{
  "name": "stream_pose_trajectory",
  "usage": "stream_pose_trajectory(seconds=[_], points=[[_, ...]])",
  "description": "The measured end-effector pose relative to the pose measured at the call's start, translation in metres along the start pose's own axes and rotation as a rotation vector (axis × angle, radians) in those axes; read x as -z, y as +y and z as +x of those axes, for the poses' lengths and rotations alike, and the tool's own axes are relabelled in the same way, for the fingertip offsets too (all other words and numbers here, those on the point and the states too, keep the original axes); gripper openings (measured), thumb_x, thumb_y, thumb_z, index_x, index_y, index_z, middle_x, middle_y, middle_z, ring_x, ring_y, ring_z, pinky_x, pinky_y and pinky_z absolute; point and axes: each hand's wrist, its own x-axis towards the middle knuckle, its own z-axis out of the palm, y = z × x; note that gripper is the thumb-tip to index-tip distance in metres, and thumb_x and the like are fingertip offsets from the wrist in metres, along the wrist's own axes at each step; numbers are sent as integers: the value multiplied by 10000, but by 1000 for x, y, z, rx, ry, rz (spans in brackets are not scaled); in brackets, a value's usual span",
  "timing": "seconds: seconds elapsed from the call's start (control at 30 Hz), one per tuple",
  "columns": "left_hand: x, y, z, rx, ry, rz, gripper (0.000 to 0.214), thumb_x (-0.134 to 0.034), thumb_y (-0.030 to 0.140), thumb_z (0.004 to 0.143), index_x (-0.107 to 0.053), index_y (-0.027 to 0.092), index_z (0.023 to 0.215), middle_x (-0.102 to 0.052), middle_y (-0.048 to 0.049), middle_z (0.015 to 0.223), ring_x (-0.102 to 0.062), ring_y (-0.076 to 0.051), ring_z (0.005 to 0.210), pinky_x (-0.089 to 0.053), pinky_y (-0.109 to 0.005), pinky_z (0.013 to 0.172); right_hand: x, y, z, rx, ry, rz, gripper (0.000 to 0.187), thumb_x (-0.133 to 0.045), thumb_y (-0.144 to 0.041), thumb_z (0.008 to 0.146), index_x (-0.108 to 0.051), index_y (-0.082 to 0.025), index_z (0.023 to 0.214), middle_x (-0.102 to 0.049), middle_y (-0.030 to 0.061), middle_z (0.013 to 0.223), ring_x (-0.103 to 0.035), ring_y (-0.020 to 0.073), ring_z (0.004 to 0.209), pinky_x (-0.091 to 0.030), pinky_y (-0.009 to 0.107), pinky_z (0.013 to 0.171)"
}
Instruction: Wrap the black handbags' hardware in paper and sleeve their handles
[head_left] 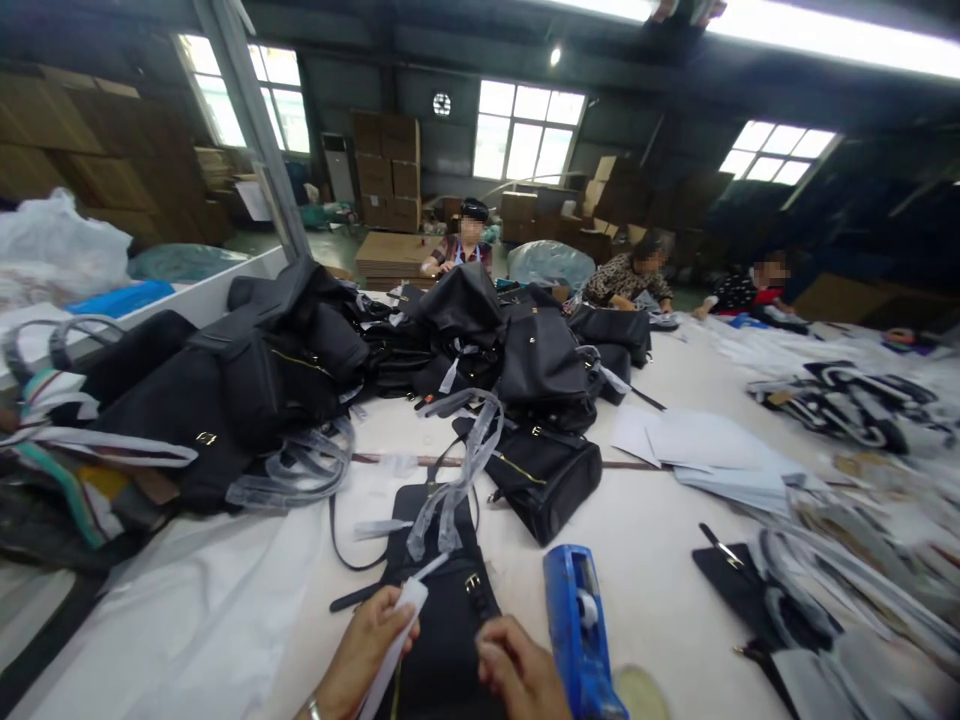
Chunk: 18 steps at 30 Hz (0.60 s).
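In front of me a black bag (442,655) with a gold buckle lies flat on the white table (652,570). My left hand (379,640) is closed on a white-wrapped strap (409,605), held slanting above the bag's left side. Over the bag's right side, just below the buckle, my right hand (521,665) has its fingers curled together; whatever they pinch is hidden. Clear plastic covers the bag's handles (472,465), which stretch away from me. A thin black strap loops out at the bag's left.
A blue tape dispenser (577,630) stands right of my right hand. Beyond lie another black bag (555,475) and a heap of bags (255,360). White sheets (697,440) and wrapped straps (832,400) are on the right. Several people work across the table.
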Motion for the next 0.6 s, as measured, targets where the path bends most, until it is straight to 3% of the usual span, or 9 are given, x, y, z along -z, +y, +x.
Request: stream_pose_trajectory(seconds=[0.1, 0.17, 0.43, 0.6], points=[[2, 1, 2, -17, -19, -22, 328, -642, 470, 756, -598, 153, 824, -639, -9, 673, -533, -118, 565, -378, -225, 559, -24, -44, 38, 159, -76, -33, 182, -450, -302, 897, -612, -221, 875, -616, -15, 728, -569, 126, 645, -414, 212, 609], [4, 2, 2, -27, -17, -39, 319, -637, 460, 765, -594, 153, 837, -637, -8, 677, -536, -122, 573, -371, -226, 559, -36, -56, 53, 208, -98, -92, 177, -445, -233, 893, -619, -223, 864, -619, -20, 733, -571, 122, 649, -398, 205, 607], [8, 8, 2, -28, -56, -131, 272, -618, 430, 795, -557, 174, 864, -628, 0, 677, -519, -118, 578, -353, -221, 564, -46, -51, 78, 265, -198, -298, 160, -468, -157, 860, -610, -231, 857, -640, -15, 778, -601, 132, 718, -382, 198, 646], [11, 13, 9, -5, -96, -167, 261, -599, 422, 812, -534, 174, 857, -613, 1, 666, -478, -99, 546, -324, -217, 540, -45, -47, 91, 208, -241, -260, 161, -455, -130, 843, -575, -235, 869, -630, -30, 743, -598, 126, 688, -374, 198, 630]])
